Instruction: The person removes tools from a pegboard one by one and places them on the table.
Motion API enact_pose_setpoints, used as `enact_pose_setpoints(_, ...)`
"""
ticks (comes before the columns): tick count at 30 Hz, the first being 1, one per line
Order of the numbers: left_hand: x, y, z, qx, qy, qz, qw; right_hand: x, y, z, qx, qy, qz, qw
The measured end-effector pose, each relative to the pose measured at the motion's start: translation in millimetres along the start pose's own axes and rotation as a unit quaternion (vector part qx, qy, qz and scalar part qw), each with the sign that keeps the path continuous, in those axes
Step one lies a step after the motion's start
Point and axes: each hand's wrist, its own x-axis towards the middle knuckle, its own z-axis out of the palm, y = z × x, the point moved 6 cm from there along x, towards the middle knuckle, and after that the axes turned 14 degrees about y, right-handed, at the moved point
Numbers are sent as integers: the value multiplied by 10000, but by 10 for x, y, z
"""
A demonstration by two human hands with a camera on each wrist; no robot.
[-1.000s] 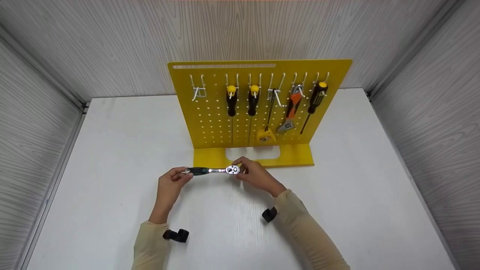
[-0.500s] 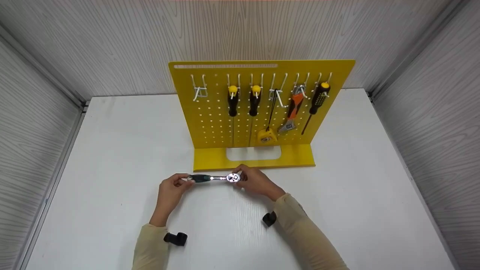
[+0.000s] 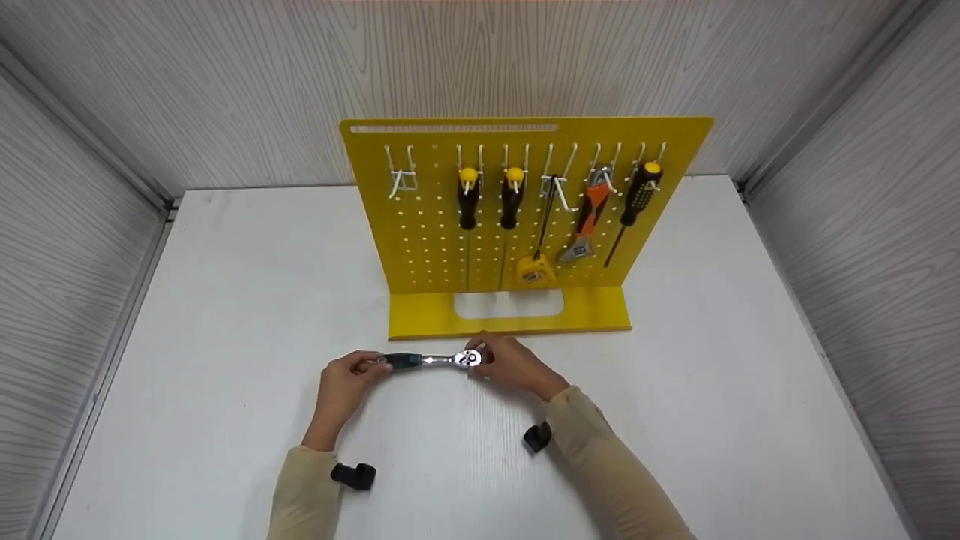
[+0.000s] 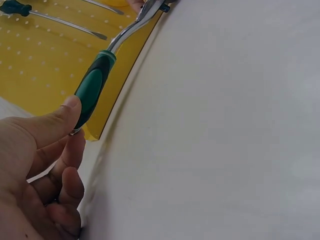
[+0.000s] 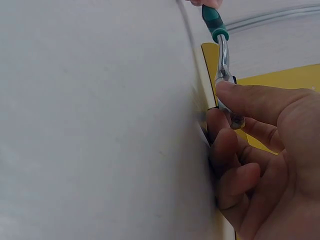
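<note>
We note left hand pinching the ratchet by its handle. Right hand pinches its head, pegboard beyond.

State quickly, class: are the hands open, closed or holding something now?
Left hand: closed, holding the ratchet wrench by its handle.
Right hand: closed, holding the ratchet wrench by its head.

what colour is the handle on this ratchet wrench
The handle is green with near-black parts, clearest in the left wrist view.
</note>
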Motion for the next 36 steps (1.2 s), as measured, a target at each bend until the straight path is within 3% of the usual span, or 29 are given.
enact_pose_setpoints(19,32,-61,-10,694,-69,201,9974,38,-4,8,-326,-183,23,9993)
enact_pose_setpoints(36,35,-77,19,728,-174,29,9972,38,13,2,-388,-98,57,9992)
